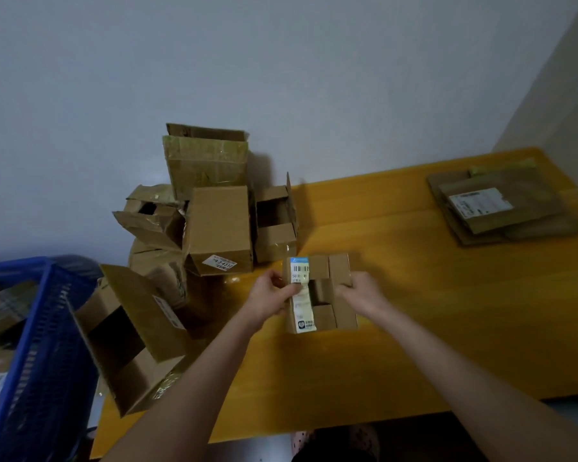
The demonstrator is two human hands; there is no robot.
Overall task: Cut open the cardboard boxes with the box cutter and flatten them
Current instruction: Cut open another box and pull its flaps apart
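Observation:
A small brown cardboard box with a white shipping label lies on the yellow table in front of me, its top flaps spread apart. My left hand pinches the labelled flap on the box's left side. My right hand grips the flap on its right side. A pile of several opened cardboard boxes stands at the table's left end by the wall. A stack of flattened boxes lies at the far right. No box cutter is visible.
A blue plastic crate holding more cardboard stands at the lower left, beside the table. A large open box leans between the crate and the table. A grey wall runs behind the table.

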